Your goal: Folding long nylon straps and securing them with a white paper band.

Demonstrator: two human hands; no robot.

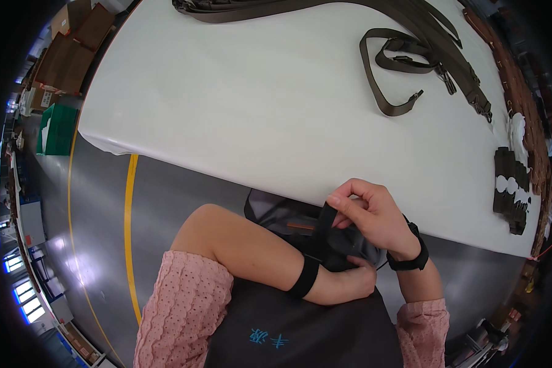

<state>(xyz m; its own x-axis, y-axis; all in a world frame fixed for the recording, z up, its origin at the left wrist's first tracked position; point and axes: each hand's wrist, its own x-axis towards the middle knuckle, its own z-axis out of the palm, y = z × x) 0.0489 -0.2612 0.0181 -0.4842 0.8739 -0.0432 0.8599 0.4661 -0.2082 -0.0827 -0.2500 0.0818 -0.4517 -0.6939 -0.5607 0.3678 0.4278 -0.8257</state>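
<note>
My right hand [367, 211] is raised at the table's front edge, thumb and fingers pinched on the end of a black strap [326, 224]. The strap runs down to a dark piece at my left wrist, where a black band [305, 277] circles the forearm. My left hand [357, 281] lies below it, bent in toward my body; its fingers are mostly hidden. Behind both hands is a dark grey fabric item [270, 208] with a small brown patch. A black band with a dark piece [414, 248] sits on my right wrist.
The white table [227, 104] spans ahead. Dark brown straps with metal clips [435, 55] lie across its far side, and bundled dark straps [509, 190] at its right. A green crate [56, 130] and cardboard boxes [67, 58] stand on the left; yellow lines [129, 227] mark the floor.
</note>
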